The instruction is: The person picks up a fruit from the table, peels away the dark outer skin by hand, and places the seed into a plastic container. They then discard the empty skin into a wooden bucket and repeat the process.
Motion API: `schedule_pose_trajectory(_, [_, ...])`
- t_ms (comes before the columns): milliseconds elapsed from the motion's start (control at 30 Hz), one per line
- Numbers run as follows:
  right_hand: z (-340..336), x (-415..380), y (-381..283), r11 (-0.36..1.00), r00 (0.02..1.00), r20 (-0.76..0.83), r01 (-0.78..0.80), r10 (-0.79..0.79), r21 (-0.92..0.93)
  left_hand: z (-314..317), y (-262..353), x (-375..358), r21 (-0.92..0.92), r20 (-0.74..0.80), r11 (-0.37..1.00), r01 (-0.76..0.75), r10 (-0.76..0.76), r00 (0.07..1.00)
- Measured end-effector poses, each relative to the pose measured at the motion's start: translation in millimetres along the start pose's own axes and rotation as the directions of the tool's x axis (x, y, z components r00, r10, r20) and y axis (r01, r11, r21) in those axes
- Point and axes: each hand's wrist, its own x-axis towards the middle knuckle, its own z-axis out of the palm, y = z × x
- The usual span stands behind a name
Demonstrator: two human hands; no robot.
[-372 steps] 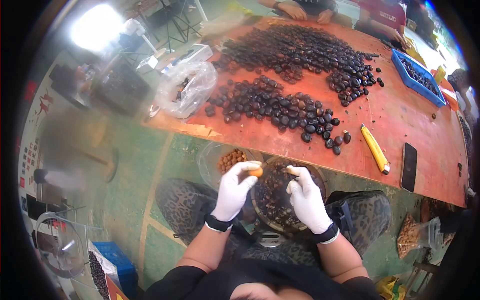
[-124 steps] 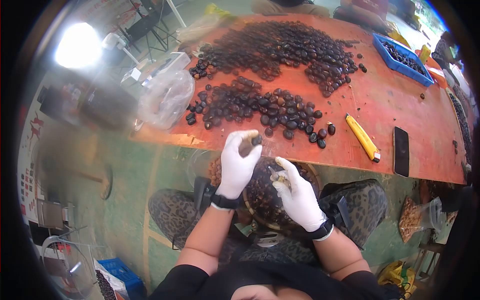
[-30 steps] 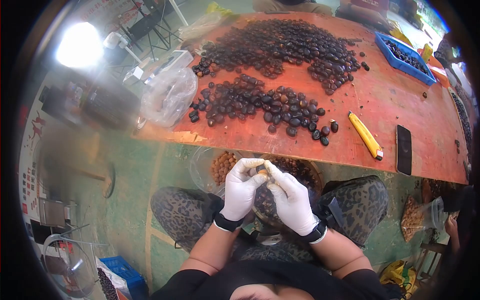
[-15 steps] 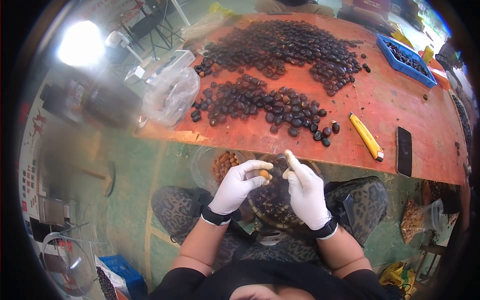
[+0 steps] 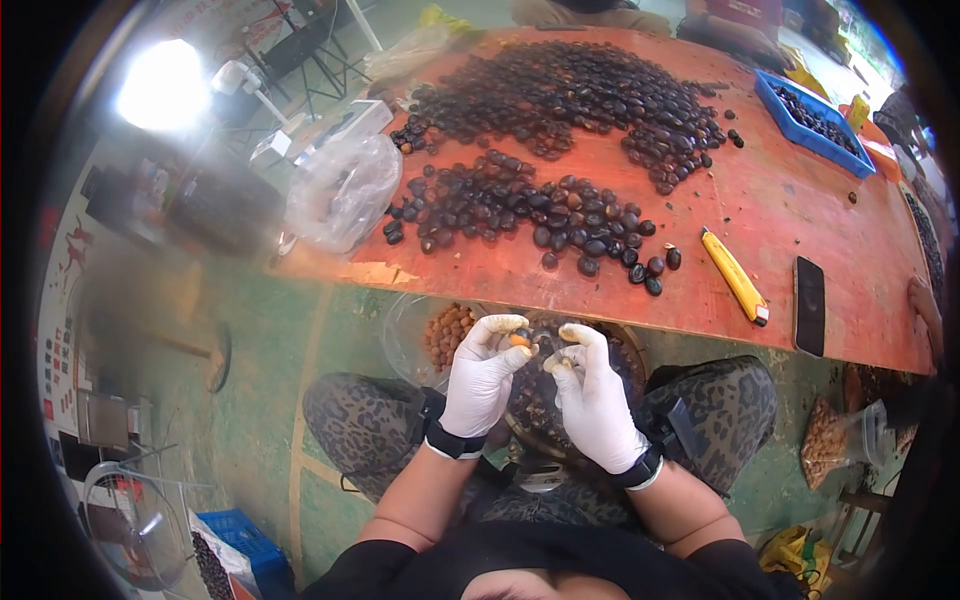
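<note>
My left hand (image 5: 478,378), in a white glove, pinches a small orange nut (image 5: 520,338) with a dark patch between thumb and index finger. Just to its right, my right hand (image 5: 598,405), gloved too, has its thumb and fingers bent together at the tips; what they hold, if anything, is too small to make out. Beneath both hands is a round container (image 5: 632,372) with dark shells. A clear bowl with brown peeled nuts (image 5: 447,335) is left of my left hand.
Dark nuts (image 5: 560,90) lie in heaps on the red table (image 5: 500,275). A yellow cutter (image 5: 735,276), a phone (image 5: 809,306), a plastic bag (image 5: 343,190) and a blue tray (image 5: 815,141) also rest on it. A person's hand (image 5: 924,302) shows at the right edge.
My left hand has turned, showing the nut's dark patch near the fingertips. My right hand's extended fingers have bent in toward the thumb. Another person's hand has appeared at the right edge.
</note>
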Motion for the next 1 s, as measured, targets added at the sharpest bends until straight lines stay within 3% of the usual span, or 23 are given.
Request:
schedule_pose_trajectory(33, [0.1, -0.2, 0.0, 1.0, 1.0, 0.005, -0.03, 0.03, 0.008, -2.5, -1.5, 0.0, 0.001, 0.006, 1.0, -0.008, 0.008, 1.0])
schedule_pose_trajectory(133, [-4.7, 2.2, -1.8, 0.976, 0.989, 0.03, 0.147, -0.144, -0.162, -3.2, -2.5, -0.8, 0.012, 0.003, 1.0, -0.014, 0.014, 1.0])
schedule_pose_trajectory(333, [3.2, 0.3, 0.8, 0.974, 0.975, 0.014, 0.222, -0.222, -0.038, -0.1, -4.6, -1.2, 0.036, 0.026, 0.998, -0.044, 0.044, 0.999])
schedule_pose_trajectory(633, [2.8, 3.3, 4.2, 0.953, 0.954, 0.039, 0.299, -0.298, -0.041, 0.1, -4.3, -1.2, 0.055, 0.063, 0.997, -0.055, 0.052, 0.997])
schedule_pose_trajectory(767, [1.9, 1.8, 0.2, 0.964, 0.968, 0.041, 0.25, -0.247, -0.09, 3.6, -5.5, -1.9, 0.067, 0.049, 0.996, -0.063, 0.06, 0.997])
schedule_pose_trajectory(833, [3.7, -0.2, -2.6, 0.97, 0.978, 0.044, 0.209, -0.205, -0.124, 4.1, -7.0, -2.1, 0.133, 0.024, 0.987, -0.092, 0.09, 0.996])
schedule_pose_trajectory(1000, [9.2, 4.7, 11.8, 0.953, 0.953, 0.013, 0.304, -0.304, -0.011, 5.8, -2.3, -3.5, 0.218, 0.011, 0.971, -0.095, 0.095, 0.995])
